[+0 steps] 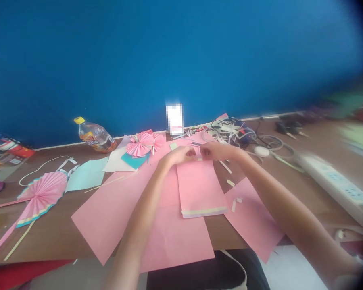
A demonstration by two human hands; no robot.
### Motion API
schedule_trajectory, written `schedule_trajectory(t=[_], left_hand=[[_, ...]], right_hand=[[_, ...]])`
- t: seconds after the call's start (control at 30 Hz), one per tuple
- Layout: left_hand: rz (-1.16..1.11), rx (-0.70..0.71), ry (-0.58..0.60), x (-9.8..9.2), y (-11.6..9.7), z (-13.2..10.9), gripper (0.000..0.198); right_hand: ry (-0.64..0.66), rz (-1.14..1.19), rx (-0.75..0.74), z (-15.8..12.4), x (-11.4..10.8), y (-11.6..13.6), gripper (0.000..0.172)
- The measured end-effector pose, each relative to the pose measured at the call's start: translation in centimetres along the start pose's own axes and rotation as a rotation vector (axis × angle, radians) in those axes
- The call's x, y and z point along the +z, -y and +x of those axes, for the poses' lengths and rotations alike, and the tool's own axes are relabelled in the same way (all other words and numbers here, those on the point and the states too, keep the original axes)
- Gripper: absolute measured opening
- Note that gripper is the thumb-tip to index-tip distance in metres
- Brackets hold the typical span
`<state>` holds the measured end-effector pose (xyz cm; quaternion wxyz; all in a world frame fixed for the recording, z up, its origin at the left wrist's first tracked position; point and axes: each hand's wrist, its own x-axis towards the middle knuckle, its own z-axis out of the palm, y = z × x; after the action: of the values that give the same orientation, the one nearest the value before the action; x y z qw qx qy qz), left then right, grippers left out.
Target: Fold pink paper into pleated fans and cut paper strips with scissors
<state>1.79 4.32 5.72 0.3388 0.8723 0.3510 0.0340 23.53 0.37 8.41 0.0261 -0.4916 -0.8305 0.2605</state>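
A pink paper sheet (201, 185) with pale yellow and lilac strips along its near edge lies in front of me. At its far edge my left hand (183, 154) is closed, fingertips pinched on the paper. Just to the right, my right hand (216, 151) pinches the same edge, where a short pale strip shows between the hands. Thin grey blades, like those of scissors (196, 143), stick out beside the right fingertips; whether that hand also holds them I cannot tell. Larger pink sheets (169, 237) lie underneath.
Pink paper rosettes (140, 145) and a teal card (135, 160) lie behind left. Further left are a pleated pink fan (44, 191), a light-blue sheet (87, 174) and a bottle (95, 137). Tangled cables and paper strips (230, 131) and a power strip (335, 185) occupy the right.
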Motion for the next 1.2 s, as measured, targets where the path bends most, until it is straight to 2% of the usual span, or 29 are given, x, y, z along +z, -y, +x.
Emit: schedule_trajectory(t=[0.07,0.17,0.27,0.43,0.53,0.73,0.97,1.07,1.2], left_hand=[[-0.033,0.034,-0.007,-0.2,-0.7,-0.2,0.031],[0.004,0.075,-0.089,-0.4,-1.7,-0.4,0.025],[-0.027,0.087,-0.128,-0.7,-1.9,-0.5,0.023],[-0.103,0.056,-0.06,-1.7,-0.7,-0.9,0.027],[-0.11,0.038,-0.061,-2.7,0.4,-1.5,0.024],[-0.227,0.021,-0.063,-4.3,1.6,-3.3,0.026],[-0.27,-0.013,-0.049,-5.0,1.4,-4.3,0.031],[-0.23,-0.018,-0.035,-4.9,1.3,-4.3,0.032],[-0.162,-0.008,-0.075,-4.2,0.3,-3.6,0.042]], right_hand=[[-0.045,0.061,-0.024,-0.4,-0.5,0.6,0.007],[-0.12,0.133,-0.035,-0.6,-0.8,1.1,0.006],[-0.149,0.21,-0.028,-0.5,-0.5,1.2,0.017],[-0.191,0.259,-0.052,-0.5,-0.3,1.6,0.029],[-0.225,0.318,-0.068,-0.9,-0.9,2.0,0.028],[-0.307,0.416,0.018,-1.5,-1.8,1.6,0.026],[-0.313,0.444,0.047,-1.6,-2.2,0.9,0.023],[-0.266,0.404,0.034,-1.8,-2.4,1.2,0.026],[-0.214,0.449,0.022,-1.5,-1.8,2.1,0.03]])
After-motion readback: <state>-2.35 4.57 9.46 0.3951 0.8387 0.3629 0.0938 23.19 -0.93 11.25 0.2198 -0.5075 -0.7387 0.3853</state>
